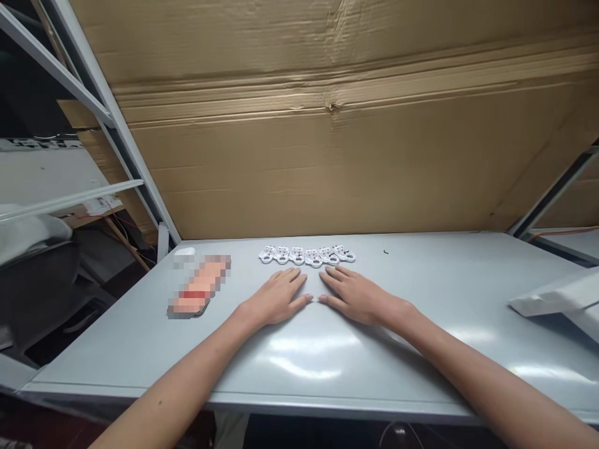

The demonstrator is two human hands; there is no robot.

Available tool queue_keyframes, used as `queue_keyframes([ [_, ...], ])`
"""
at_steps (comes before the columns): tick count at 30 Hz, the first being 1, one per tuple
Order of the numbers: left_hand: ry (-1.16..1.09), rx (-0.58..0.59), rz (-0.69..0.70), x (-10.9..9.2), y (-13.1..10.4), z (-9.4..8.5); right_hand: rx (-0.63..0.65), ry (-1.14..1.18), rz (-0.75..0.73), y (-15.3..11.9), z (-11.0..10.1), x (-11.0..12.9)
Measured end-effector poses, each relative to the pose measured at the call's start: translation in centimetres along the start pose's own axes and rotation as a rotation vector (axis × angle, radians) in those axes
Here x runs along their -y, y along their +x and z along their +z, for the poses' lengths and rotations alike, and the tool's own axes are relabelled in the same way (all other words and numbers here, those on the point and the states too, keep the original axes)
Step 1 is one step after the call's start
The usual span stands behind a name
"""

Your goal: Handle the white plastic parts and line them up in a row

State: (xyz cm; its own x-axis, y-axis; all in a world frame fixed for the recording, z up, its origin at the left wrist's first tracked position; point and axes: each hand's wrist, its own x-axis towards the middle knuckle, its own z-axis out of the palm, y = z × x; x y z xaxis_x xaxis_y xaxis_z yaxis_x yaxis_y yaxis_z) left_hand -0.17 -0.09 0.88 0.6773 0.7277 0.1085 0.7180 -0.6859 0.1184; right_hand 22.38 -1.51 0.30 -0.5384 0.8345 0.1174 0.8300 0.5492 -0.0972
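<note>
My left hand (279, 295) lies flat on the grey table (154, 358), fingers stretched out and holding nothing. Opposite it, my right hand (354, 294) rests palm down in the same way, also empty. The two thumbs nearly meet in the middle. Just beyond my fingertips is a row of several small white flat pieces with ring-shaped ends (297, 255), set side by side with dark and red marks on them. Their exact kind is too small to tell. Neither hand visibly touches them.
A blurred-out, phone-shaped reddish object (201, 287) lies at the left, with a small white item (185, 253) behind it. A tiny black bit (386, 252) is at the back right. White folded material (556, 293) sits at the right edge. Cardboard (327, 168) backs the table between metal posts (116, 118).
</note>
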Motion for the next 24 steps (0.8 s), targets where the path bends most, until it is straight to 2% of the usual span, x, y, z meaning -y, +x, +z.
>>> queue_keyframes([
  [6, 0.049, 0.001, 0.032, -0.1, 0.0, -0.3, 0.021, 0.016, 0.029, -0.1, -0.1, 0.2],
  [15, -0.018, -0.079, 0.040, 0.4, 0.3, -0.6, 0.000, 0.030, 0.003, -0.1, -0.2, 0.1],
  [24, -0.016, -0.103, -0.087, 1.4, 0.3, -1.0, 0.014, 0.005, -0.016, 0.0, -0.3, 0.1],
])
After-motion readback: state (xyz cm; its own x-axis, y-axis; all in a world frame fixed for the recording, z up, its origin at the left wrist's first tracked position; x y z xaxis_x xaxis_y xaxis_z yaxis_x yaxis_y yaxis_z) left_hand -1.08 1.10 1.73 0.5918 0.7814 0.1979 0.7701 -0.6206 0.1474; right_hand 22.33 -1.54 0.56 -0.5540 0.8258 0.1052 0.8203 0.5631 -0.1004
